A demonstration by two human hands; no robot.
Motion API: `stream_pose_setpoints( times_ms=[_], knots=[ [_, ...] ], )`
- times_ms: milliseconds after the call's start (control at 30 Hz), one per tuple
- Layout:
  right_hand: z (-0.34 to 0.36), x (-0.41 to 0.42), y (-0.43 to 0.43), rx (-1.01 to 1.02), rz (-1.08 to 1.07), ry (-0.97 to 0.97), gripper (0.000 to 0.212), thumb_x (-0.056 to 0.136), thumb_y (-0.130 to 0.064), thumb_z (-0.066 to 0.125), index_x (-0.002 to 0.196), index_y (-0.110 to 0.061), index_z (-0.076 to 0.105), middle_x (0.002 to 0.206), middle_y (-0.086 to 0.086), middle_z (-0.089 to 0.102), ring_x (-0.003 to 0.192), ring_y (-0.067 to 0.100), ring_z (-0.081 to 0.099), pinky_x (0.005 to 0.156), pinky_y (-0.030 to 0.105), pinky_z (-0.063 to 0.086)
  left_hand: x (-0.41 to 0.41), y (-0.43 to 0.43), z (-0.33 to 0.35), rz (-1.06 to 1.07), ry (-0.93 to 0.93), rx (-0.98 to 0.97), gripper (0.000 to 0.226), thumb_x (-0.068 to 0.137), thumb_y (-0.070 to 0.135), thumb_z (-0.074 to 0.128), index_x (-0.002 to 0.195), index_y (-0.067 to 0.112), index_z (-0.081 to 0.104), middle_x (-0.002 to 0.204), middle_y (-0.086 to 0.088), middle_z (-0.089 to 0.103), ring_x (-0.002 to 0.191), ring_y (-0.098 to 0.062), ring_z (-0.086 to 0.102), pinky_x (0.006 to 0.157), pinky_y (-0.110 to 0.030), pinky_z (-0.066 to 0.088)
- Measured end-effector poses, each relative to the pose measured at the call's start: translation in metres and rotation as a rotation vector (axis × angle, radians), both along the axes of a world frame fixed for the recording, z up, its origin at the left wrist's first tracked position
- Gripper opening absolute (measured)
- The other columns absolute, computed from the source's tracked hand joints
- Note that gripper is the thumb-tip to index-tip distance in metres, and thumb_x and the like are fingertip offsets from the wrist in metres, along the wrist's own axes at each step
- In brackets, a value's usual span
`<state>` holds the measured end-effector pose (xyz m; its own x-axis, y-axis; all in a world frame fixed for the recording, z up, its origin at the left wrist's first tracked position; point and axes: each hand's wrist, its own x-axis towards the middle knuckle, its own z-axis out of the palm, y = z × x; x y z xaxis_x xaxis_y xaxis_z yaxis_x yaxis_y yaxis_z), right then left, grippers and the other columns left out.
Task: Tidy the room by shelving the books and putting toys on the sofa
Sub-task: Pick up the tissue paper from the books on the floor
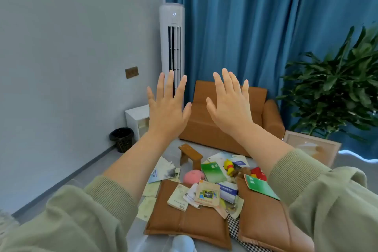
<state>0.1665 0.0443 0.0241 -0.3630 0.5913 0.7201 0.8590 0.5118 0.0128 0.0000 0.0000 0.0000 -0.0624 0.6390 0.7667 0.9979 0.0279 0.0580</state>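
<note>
Home living room. Brown sofa [223, 120], blue curtains [255, 26], standing air conditioner [172, 47], potted plant [335, 88]. Books and toys scattered on floor [98, 170].

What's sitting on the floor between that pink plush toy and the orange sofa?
A small wooden stool stands between the pink plush toy and the orange sofa; the head view shows it.

head cam | faces forward-down | hands near | sofa [229, 120] farther off
</note>
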Motion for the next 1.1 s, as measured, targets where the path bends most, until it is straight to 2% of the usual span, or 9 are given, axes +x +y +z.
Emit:
stream_pose_setpoints(
  times_ms=[233, 467, 600, 733, 900, 1100],
  knots=[
    [-0.031, -0.059, 0.033, -0.091, 0.011, 0.008, 0.064, 0.096, -0.038, 0.041, 0.150, -0.012, 0.021, 0.158, 0.011, 0.016, 0.146, 0.028, 0.013, 0.115, 0.054, 0.006, -0.055, 0.026, -0.027, 0.075, -0.035, -0.071, 0.065, 0.095, 0.041, 0.037, 0.152, 0.023, 0.012, 0.159, -0.011, 0.007, 0.147, -0.031, 0.003, 0.112, -0.060, 0.010],
    [-0.054, -0.205, 0.082, -0.152, 0.006, -0.033, 0.061, 0.098, -0.038, 0.038, 0.151, -0.014, 0.019, 0.159, 0.010, 0.012, 0.147, 0.027, 0.009, 0.114, 0.057, 0.006, -0.194, 0.073, -0.043, 0.095, -0.016, -0.122, 0.064, 0.092, 0.046, 0.021, 0.152, 0.023, 0.011, 0.159, -0.012, 0.009, 0.146, -0.032, 0.005, 0.111, -0.060, 0.012],
    [-0.060, -0.298, 0.114, -0.188, -0.045, -0.018, 0.062, 0.098, -0.039, 0.036, 0.151, -0.014, 0.016, 0.159, 0.009, 0.010, 0.147, 0.026, 0.007, 0.113, 0.058, 0.006, -0.281, 0.105, -0.047, 0.077, -0.059, -0.168, 0.066, 0.097, 0.043, 0.033, 0.152, 0.026, 0.002, 0.160, -0.009, -0.002, 0.147, -0.030, -0.006, 0.113, -0.058, 0.005],
    [-0.070, -0.374, 0.153, -0.242, -0.088, -0.054, 0.064, 0.095, -0.042, 0.039, 0.151, -0.018, 0.018, 0.159, 0.010, 0.012, 0.146, 0.027, 0.009, 0.113, 0.058, 0.009, -0.359, 0.140, -0.055, 0.040, -0.001, -0.206, 0.064, 0.097, 0.043, 0.036, 0.152, 0.029, 0.006, 0.160, -0.010, 0.002, 0.147, -0.031, -0.003, 0.112, -0.059, 0.006],
    [-0.090, -0.452, 0.216, -0.313, -0.110, -0.083, 0.064, 0.093, -0.039, 0.044, 0.150, -0.019, 0.022, 0.158, 0.011, 0.015, 0.145, 0.028, 0.013, 0.112, 0.060, 0.012, -0.450, 0.209, -0.076, 0.004, -0.039, -0.268, 0.062, 0.096, 0.042, 0.033, 0.151, 0.030, 0.010, 0.159, -0.009, 0.013, 0.146, -0.033, 0.007, 0.110, -0.062, 0.013],
    [-0.130, -0.534, 0.336, -0.384, -0.187, -0.078, 0.067, 0.095, -0.042, 0.041, 0.151, -0.015, 0.016, 0.159, 0.008, 0.009, 0.146, 0.025, 0.008, 0.113, 0.059, 0.012, -0.525, 0.330, -0.108, -0.028, -0.032, -0.335, 0.062, 0.098, 0.044, 0.030, 0.151, 0.033, -0.002, 0.160, -0.003, 0.001, 0.147, -0.028, -0.003, 0.114, -0.057, 0.005]
  ],
)
